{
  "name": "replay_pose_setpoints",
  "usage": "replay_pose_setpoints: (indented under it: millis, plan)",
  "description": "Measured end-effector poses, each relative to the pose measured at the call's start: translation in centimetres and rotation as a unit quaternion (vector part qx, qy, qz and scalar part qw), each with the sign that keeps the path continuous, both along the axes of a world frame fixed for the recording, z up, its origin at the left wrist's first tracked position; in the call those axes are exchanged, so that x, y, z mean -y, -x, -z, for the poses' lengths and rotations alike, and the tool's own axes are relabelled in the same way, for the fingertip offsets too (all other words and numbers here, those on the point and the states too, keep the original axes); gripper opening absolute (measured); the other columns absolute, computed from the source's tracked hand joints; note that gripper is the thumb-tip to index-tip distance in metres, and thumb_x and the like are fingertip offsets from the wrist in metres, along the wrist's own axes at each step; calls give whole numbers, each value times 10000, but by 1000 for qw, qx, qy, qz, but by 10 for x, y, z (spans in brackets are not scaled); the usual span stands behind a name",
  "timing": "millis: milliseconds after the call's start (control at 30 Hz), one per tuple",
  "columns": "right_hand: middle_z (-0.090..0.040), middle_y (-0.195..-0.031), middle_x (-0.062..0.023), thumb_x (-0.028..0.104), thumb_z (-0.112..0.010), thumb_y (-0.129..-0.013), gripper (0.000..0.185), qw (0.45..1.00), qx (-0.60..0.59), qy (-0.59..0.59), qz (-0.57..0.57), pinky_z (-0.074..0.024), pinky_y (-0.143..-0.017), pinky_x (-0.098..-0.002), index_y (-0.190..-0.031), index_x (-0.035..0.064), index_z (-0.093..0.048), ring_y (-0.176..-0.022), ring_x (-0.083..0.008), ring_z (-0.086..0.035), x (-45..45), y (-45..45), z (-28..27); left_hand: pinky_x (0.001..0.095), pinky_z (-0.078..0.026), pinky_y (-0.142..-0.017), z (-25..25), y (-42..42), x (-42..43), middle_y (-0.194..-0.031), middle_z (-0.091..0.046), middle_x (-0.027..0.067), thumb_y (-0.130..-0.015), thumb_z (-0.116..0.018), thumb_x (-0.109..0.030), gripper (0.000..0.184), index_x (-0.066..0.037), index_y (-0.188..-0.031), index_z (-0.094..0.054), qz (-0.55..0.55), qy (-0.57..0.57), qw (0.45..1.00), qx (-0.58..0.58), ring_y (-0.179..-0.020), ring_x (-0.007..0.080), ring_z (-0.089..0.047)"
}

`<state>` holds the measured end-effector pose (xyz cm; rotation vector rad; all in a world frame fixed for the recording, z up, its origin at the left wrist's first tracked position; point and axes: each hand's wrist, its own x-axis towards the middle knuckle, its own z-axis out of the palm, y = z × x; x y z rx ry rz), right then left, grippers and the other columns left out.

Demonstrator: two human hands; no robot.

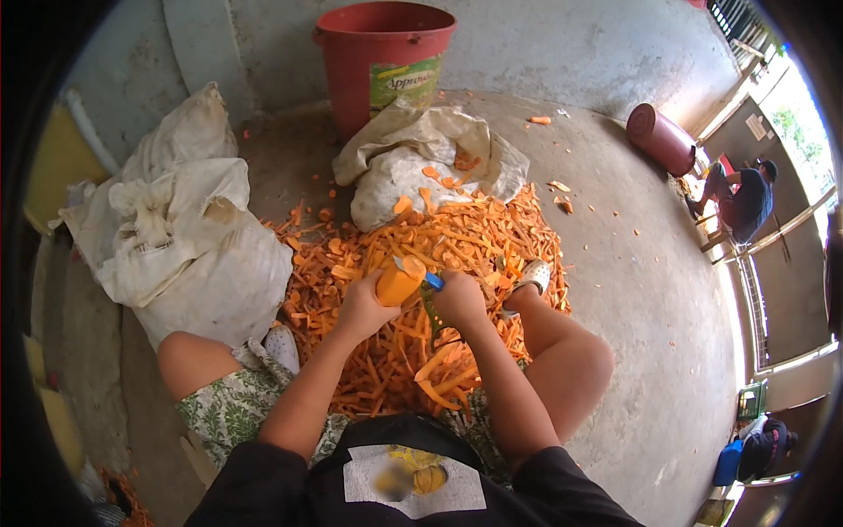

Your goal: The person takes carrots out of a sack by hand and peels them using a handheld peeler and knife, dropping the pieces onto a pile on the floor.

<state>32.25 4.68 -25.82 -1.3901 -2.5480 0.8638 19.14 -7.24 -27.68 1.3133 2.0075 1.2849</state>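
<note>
In the head view, my left hand is wrapped round a thick, peeled orange piece that looks like a carrot. My right hand grips a blue-handled knife, whose pale blade appears to lie against the carrot's upper end. Both hands are close together above a heap of orange peelings between my legs. Long strips and round slices make up the heap. The fingertips of both hands are partly hidden.
A white sack lies behind the heap, before a red bucket. Large white sacks stand at left. A dark red bin lies tipped near a seated person. Another person is at lower right.
</note>
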Motion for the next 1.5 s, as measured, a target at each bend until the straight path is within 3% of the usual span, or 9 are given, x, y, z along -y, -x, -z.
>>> replay_pose_setpoints:
  millis: [433,700,933,1033,1067,1100,1167,1267,1500]
  plan:
    - [-607,-749,-221,212,-519,-747,287,986,120,71,95,-484,-608,-394,-788,-61,-595,-685,-327,-606,-71,-35,34,316,-423,-793,-45,7,9,-955,-561,36,-657,-683,-114,438,-47,-1054,-510,174,-18,961,213,-892,157,-535]
    - [-600,-719,-188,178,-524,-747,201,992,12,-36,123,-460,-635,-389,-799,-6,-587,-677,-325,-587,-44,-62,-64,316,-444,-755,-7,25,6,-940,-593,112,-653,-692,-178,479,-49,-1078,-512,98,167,980,44,-872,210,-575]
    - [-536,-593,-42,213,-526,-834,232,943,-222,173,177,-389,-477,-265,-804,-11,-578,-546,-99,-509,-18,-94,-107,348,-457,-641,-16,29,3,-807,-620,95,-598,-687,-300,376,-59,-877,-614,531,584,557,-260,-722,233,-588]
    - [-521,-570,-15,223,-547,-826,234,942,-214,188,177,-373,-467,-273,-777,-4,-574,-526,-106,-493,-36,-94,-75,368,-457,-632,-62,100,-40,-679,-607,111,-529,-714,-364,363,-41,-680,-642,383,480,695,-374,-666,244,-583]
    - [-505,-554,-8,233,-553,-822,247,949,-204,182,159,-371,-472,-274,-753,-3,-563,-518,-106,-484,-41,-94,-66,369,-464,-672,-75,136,-72,-846,-621,99,-572,-719,-364,413,-55,-828,-621,272,471,728,-417,-801,241,-584]
    - [-477,-526,-9,251,-557,-817,276,950,-202,184,148,-374,-488,-285,-703,1,-530,-509,-115,-472,-49,-97,-54,380,-464,-647,-154,126,-76,-838,-610,125,-623,-691,-337,398,-56,-876,-569,38,289,900,-325,-796,271,-589]
    - [-456,-518,-10,256,-555,-816,285,955,-196,166,149,-368,-491,-289,-694,2,-516,-502,-117,-455,-52,-92,-54,401,-442,-636,-215,167,-114,-824,-583,133,-764,-553,-216,255,-43,-934,-473,-139,-91,910,-379,-760,299,-571]
    - [-435,-511,-17,262,-549,-818,289,963,-172,137,155,-361,-495,-297,-699,3,-504,-497,-118,-436,-49,-85,-56,402,-445,-686,-307,166,-125,-870,-577,183,-801,-489,-71,145,-3,-929,-500,-289,-313,796,-430,-829,355,-548]
    - [-501,-553,-42,259,-534,-829,258,971,-129,124,156,-386,-509,-307,-800,4,-549,-515,-117,-472,-47,-86,-52,376,-420,-617,-228,223,-60,-763,-548,141,-809,-452,-130,108,-44,-866,-482,-72,-26,838,-540,-747,291,-554]
